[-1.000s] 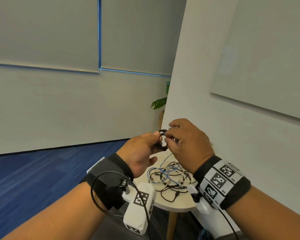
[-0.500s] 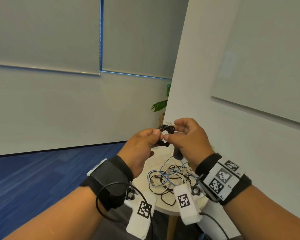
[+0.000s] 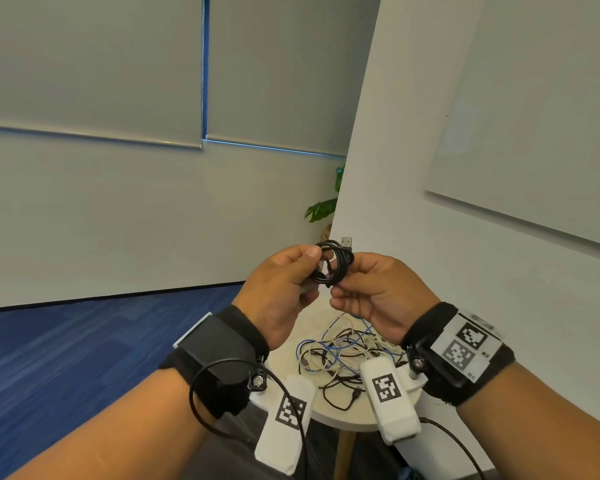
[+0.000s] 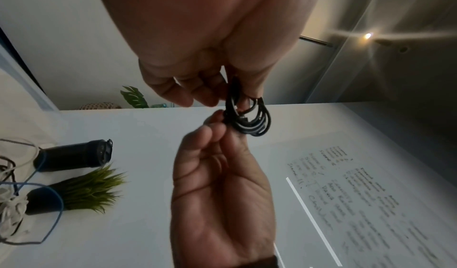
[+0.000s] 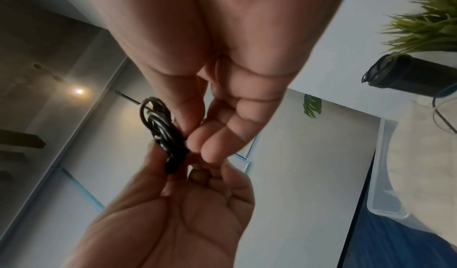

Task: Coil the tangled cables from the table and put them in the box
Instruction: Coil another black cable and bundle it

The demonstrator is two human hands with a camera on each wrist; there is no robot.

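Note:
A small black coiled cable (image 3: 333,263) hangs in the air above the table, held between both hands. My left hand (image 3: 309,268) pinches its left side with the thumb on top. My right hand (image 3: 350,275) grips its right side from below. A silver USB plug (image 3: 346,241) sticks up behind the coil. The left wrist view shows the coil (image 4: 249,119) as several stacked loops at the fingertips of both hands. Below the hands, a tangle of white, blue and black cables (image 3: 340,348) lies on the round white table (image 3: 343,419). A clear plastic box (image 5: 380,184) stands beside the table.
A black bottle (image 4: 74,155) and a small green artificial plant (image 4: 84,190) stand on the table by the tangle. A white wall with a whiteboard (image 3: 534,133) is close on the right. Blue carpet (image 3: 84,341) spreads to the left.
My right hand has turned from back-up to thumb-side-up and now holds the coil from below. The coil shows more fully, with the USB plug sticking up.

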